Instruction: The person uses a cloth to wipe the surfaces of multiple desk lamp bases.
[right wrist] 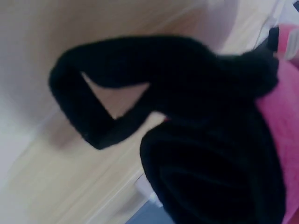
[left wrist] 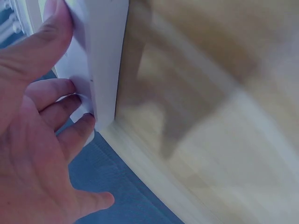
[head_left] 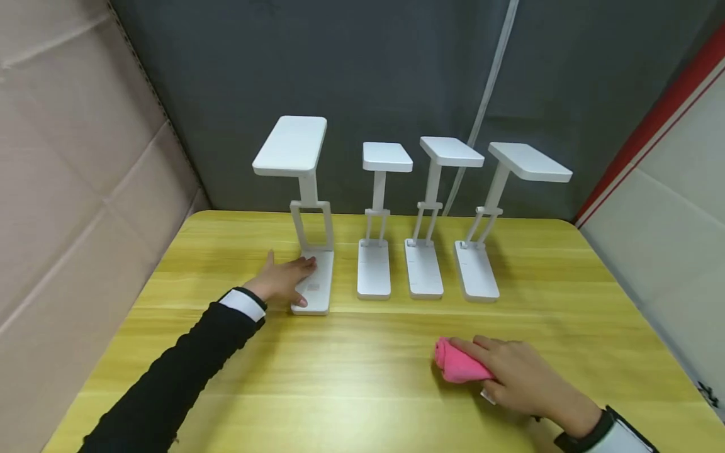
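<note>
My left hand (head_left: 283, 281) rests with spread fingers on the flat base (head_left: 314, 290) of the leftmost white folding desk lamp (head_left: 291, 146). In the left wrist view, the thumb and fingertips touch the white base (left wrist: 105, 60), with one finger stuck out apart. My right hand (head_left: 518, 377) grips a rolled bright pink cloth (head_left: 460, 363) at the front right of the table. A small white bit shows under that hand. In the right wrist view, a black fabric loop (right wrist: 131, 60) hides most of the hand; pink cloth (right wrist: 282, 121) shows at the right edge.
Three more white desk lamps stand in a row to the right: one (head_left: 374, 267), a second (head_left: 423, 267) and a third (head_left: 477, 270). The yellow wood-grain table (head_left: 351, 384) ends at a dark grey panel (head_left: 317, 56). Pale walls flank both sides.
</note>
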